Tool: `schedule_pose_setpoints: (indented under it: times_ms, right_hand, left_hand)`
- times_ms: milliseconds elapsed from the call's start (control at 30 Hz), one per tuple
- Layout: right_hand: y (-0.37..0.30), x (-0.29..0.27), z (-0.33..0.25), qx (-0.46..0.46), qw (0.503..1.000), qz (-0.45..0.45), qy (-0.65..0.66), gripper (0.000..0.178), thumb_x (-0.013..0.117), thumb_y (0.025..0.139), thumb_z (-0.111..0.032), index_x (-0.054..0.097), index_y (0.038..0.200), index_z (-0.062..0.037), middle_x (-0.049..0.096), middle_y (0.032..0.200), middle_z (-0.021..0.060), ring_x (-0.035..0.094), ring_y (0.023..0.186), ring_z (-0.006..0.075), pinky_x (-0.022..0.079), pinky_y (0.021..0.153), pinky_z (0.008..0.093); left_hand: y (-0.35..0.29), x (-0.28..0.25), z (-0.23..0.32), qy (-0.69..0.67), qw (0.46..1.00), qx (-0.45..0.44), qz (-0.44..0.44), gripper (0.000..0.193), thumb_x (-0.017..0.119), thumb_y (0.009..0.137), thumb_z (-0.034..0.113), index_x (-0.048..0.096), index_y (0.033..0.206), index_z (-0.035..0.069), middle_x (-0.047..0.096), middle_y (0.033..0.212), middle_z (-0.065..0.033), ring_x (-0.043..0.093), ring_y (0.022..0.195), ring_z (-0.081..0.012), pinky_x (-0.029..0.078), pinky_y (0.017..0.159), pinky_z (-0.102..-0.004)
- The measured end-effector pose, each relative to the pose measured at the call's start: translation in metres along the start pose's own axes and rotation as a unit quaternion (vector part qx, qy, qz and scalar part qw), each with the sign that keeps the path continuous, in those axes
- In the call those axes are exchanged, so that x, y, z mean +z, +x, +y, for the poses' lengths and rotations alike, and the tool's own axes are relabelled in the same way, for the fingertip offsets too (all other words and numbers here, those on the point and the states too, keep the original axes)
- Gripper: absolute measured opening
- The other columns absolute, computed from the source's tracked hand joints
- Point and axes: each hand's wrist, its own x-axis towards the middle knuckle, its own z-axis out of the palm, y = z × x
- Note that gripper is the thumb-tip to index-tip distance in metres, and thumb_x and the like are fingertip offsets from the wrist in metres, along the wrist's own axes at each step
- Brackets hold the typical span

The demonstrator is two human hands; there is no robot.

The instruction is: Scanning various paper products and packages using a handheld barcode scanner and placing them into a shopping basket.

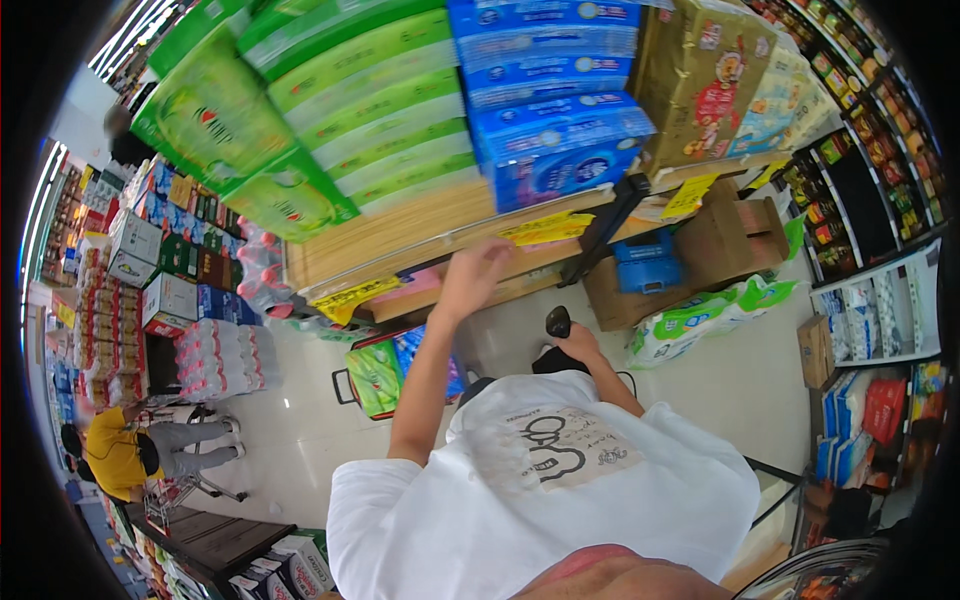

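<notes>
My left hand (478, 274) reaches out to the front edge of the wooden shelf (400, 222), beside a yellow price tag (550, 229). Its fingers look loosely stretched, with nothing seen in them; whether they touch the edge I cannot tell. Low by my body, my right hand (580, 345) is closed round a black handheld device (557, 321) with a rounded end. On the shelf above stand green tissue packs (375, 110) and blue tissue packs (560, 150). On the floor by my left forearm is a basket (345, 387) holding a green pack (375, 378) and a blue pack (425, 355).
An open cardboard box (720, 245) and wrapped green-and-white packs (705, 320) sit at the right under the shelf. Gold cartons (700, 80) stand above them. At the left are shrink-wrapped bottles (220, 360) and a person in yellow (115, 455) with a shopping cart (175, 500).
</notes>
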Motion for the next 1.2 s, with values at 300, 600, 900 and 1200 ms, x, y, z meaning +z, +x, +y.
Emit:
schedule_pose_setpoints:
  times_ms: [300,600,900,1200]
  right_hand:
    - [0.021,-0.099,0.04,0.018,0.989,0.105,0.104,0.049,0.07,0.072,-0.034,0.065,0.107,-0.0004,0.068,0.1,0.0249,0.063,0.101,0.0403,0.05,0.087,0.0455]
    - [0.035,-0.114,0.088,-0.033,0.974,0.181,0.13,0.041,0.071,0.073,-0.031,0.065,0.094,0.0038,0.068,0.079,0.0209,0.069,0.076,0.0338,0.053,0.069,0.0412]
    - [0.025,-0.131,0.101,0.025,0.966,0.092,0.241,0.035,0.069,0.072,-0.028,0.064,0.09,0.0015,0.066,0.074,0.0157,0.066,0.07,0.0292,0.051,0.066,0.0388]
    - [0.037,-0.122,0.079,0.008,0.969,0.019,0.244,0.027,0.069,0.074,-0.025,0.064,0.075,0.0014,0.063,0.061,0.0105,0.062,0.051,0.0192,0.047,0.05,0.0341]
  left_hand:
    - [0.086,0.044,0.088,0.011,0.991,0.131,0.02,0.014,0.06,0.089,0.005,0.067,0.1,-0.001,0.068,0.093,-0.0122,0.065,0.089,-0.022,0.049,0.082,-0.0329]
    - [0.13,0.091,0.113,0.061,0.977,0.201,0.03,0.015,0.065,0.081,0.006,0.067,0.095,0.004,0.065,0.107,-0.0132,0.059,0.104,-0.032,0.045,0.089,-0.0403]
    - [0.151,0.1,0.093,0.389,0.893,0.157,0.161,0.057,0.068,0.073,0.012,0.052,0.127,0.001,0.048,0.136,-0.0182,0.045,0.125,-0.0353,0.032,0.107,-0.0506]
    - [0.146,0.101,0.079,0.397,0.889,0.146,0.175,0.07,0.065,0.07,0.012,0.045,0.136,-0.001,0.044,0.142,-0.02,0.041,0.133,-0.035,0.028,0.111,-0.053]
